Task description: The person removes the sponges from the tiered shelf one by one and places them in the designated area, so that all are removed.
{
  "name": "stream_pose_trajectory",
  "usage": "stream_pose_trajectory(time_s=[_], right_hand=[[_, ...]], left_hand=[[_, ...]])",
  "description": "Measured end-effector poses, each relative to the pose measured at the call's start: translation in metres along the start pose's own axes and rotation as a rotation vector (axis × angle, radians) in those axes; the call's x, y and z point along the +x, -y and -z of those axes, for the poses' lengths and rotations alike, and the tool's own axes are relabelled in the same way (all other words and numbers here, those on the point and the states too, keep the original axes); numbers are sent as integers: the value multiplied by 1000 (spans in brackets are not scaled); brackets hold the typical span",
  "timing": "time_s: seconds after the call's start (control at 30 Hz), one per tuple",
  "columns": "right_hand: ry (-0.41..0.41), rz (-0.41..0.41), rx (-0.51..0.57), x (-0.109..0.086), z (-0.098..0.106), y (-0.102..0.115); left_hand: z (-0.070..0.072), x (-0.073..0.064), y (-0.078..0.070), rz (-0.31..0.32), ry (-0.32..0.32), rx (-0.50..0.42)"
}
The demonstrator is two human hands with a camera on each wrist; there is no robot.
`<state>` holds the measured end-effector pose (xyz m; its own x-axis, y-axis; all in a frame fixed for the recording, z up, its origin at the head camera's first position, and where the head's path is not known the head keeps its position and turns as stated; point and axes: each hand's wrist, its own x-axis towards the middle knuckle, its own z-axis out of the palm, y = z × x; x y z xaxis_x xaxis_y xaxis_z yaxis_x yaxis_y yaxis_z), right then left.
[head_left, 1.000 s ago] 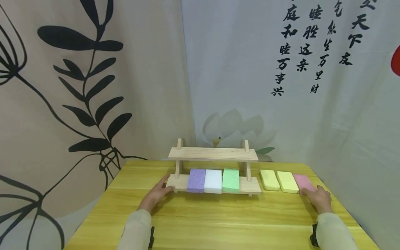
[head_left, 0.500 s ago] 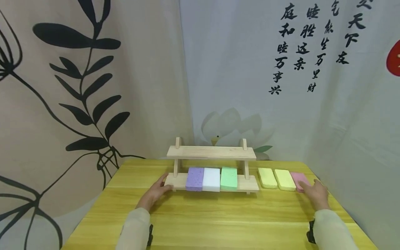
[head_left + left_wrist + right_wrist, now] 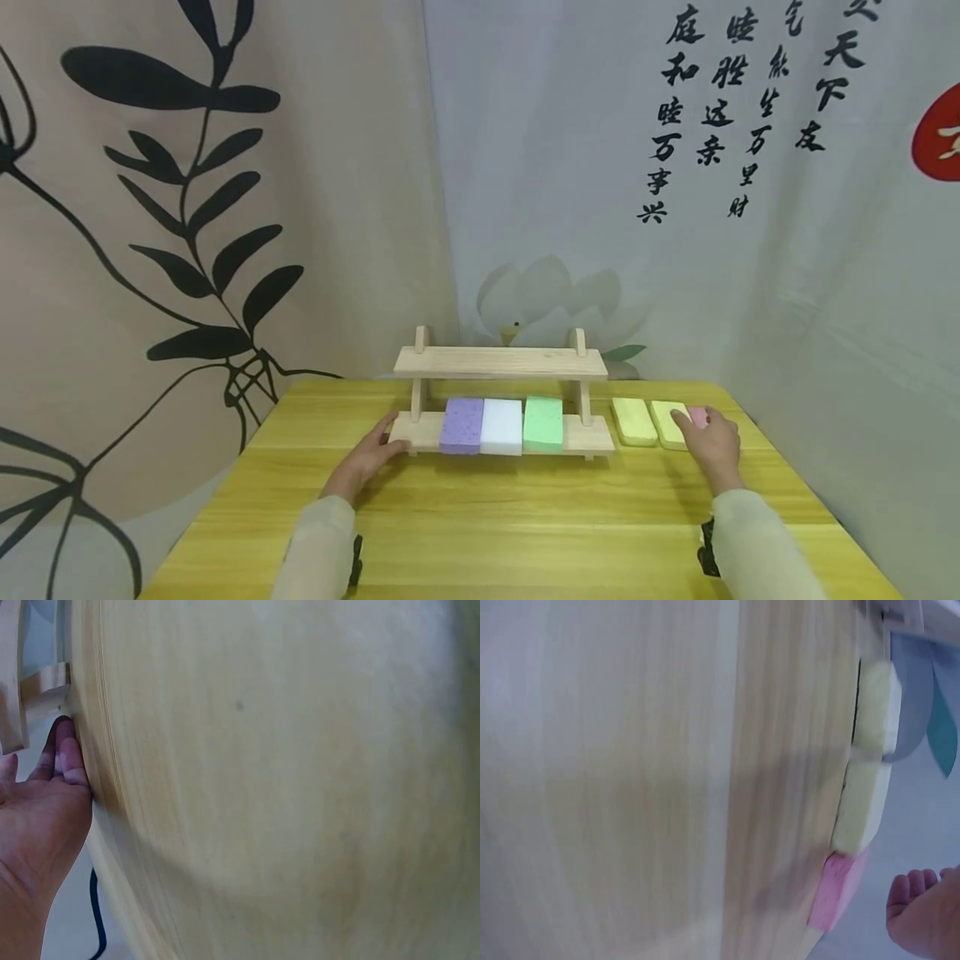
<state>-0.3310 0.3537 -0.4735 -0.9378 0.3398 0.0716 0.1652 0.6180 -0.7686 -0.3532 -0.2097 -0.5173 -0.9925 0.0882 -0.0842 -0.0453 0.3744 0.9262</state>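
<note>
A two-tier wooden rack stands at the back of the table. On its lower board sit a purple sponge, a white sponge and a green sponge. My left hand holds the board's left end, thumb in front and fingers around the side. To the rack's right lie two yellow sponges and a pink sponge in a row. My right hand hovers over the second yellow and pink ones, partly covering both. In the right wrist view this hand is apart from the sponges, its fingers loosely bent.
The wooden table stretches in front of the rack. Behind it hangs a printed cloth with dark leaves and characters. A dark band circles my right wrist.
My right hand has moved left and away from the pink sponge toward the yellow ones. The left hand stays at the rack's end. The head view has shifted slightly.
</note>
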Motion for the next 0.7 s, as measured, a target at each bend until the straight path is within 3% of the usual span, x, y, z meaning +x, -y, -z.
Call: stream_pose_trajectory(time_s=[0.37, 0.7], right_hand=[[-53, 48, 46, -21, -27, 36], [-106, 86, 96, -40, -68, 68]], left_hand=[[-1, 0, -1, 4, 7, -4], [1, 1, -1, 18, 10, 16]])
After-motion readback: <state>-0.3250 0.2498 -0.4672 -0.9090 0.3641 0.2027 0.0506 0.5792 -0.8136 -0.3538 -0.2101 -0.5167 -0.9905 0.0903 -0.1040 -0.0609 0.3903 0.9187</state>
